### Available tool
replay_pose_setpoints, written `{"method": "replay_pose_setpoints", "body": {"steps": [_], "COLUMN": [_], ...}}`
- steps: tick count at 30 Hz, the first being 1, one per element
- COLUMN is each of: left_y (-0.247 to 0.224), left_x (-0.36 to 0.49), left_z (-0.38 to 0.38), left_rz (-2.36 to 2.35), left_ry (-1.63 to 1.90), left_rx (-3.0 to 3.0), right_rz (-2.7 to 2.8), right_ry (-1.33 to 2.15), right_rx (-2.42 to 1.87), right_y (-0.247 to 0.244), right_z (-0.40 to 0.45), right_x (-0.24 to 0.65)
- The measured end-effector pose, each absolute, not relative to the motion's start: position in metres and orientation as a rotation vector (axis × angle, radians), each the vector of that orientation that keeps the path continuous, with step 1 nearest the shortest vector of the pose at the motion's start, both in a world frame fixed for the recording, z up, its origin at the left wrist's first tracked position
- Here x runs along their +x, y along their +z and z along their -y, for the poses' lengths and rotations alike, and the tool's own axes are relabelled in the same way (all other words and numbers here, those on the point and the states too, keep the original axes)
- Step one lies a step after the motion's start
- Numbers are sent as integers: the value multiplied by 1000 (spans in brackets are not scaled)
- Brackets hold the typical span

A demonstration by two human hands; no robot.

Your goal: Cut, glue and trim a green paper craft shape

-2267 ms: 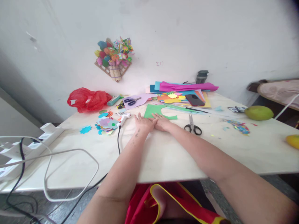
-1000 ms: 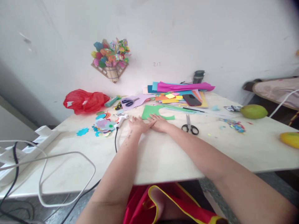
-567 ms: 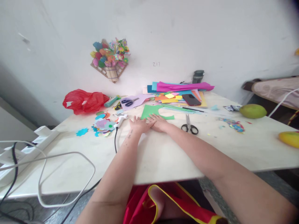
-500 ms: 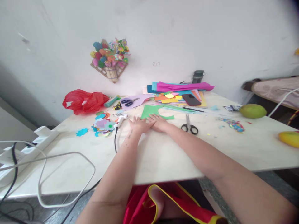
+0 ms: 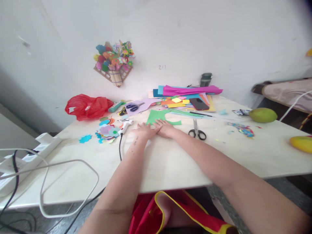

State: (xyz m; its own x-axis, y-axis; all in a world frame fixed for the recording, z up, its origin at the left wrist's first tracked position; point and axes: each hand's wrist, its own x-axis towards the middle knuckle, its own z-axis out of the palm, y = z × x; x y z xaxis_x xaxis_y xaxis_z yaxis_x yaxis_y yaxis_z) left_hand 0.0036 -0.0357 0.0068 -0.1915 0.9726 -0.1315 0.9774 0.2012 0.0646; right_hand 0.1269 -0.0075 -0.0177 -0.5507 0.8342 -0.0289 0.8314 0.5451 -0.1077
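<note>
My left hand [image 5: 145,131] lies flat on the white table with its fingers spread, just right of a white glue gun [image 5: 125,126]. My right hand [image 5: 165,128] is also flat, its fingers apart, and its fingertips touch the near edge of a green sheet [image 5: 157,116] with cut-out curves. The thumbs of both hands meet or overlap. Neither hand holds anything. Black-handled scissors [image 5: 197,131] lie to the right of my right hand. Left of the glue gun is a pile of cut paper flowers [image 5: 107,130].
On the left are a power strip [image 5: 36,156] and looped cables. Behind lie a red bag [image 5: 89,106], purple scissors [image 5: 134,106], coloured sheets [image 5: 190,91] and a phone [image 5: 199,104]. A green mango [image 5: 263,115] and a yellow one [image 5: 302,144] sit right.
My left hand's fingers have shifted slightly. Both hands otherwise stay in place, and the whole view has moved a little.
</note>
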Motion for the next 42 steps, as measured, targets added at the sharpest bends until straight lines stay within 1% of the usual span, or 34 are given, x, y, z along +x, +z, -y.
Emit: {"method": "replay_pose_setpoints", "body": {"steps": [8,14,18,24,27,31,37,42], "left_y": [11,14,11,-3,-8,-11,-12,-11], "left_x": [-6,-18,-23,-28,-29,-29,-29,-27], "left_z": [40,37,31,21,19,18,18,21], "left_rz": [-2348,-2374,-2210,-1948,-1956,-1967,-2028,-2006], "left_ry": [34,359,578,636,680,720,741,766], "left_rx": [1983,2206,2191,2265,2250,2311,2335,2360], "right_rz": [2709,2701,2700,2651,2597,2598,2757,2776], "right_ry": [217,202,167,85,16,-170,-324,-379], "right_rx": [-1463,-1419,-1349,-1247,-1330,-1426,-1357,-1312], "right_y": [-17,-16,-16,-15,-11,-5,-1,-4], "right_z": [9,12,15,14,12,7,4,5], "right_x": [127,130,132,135,141,153,157,153]}}
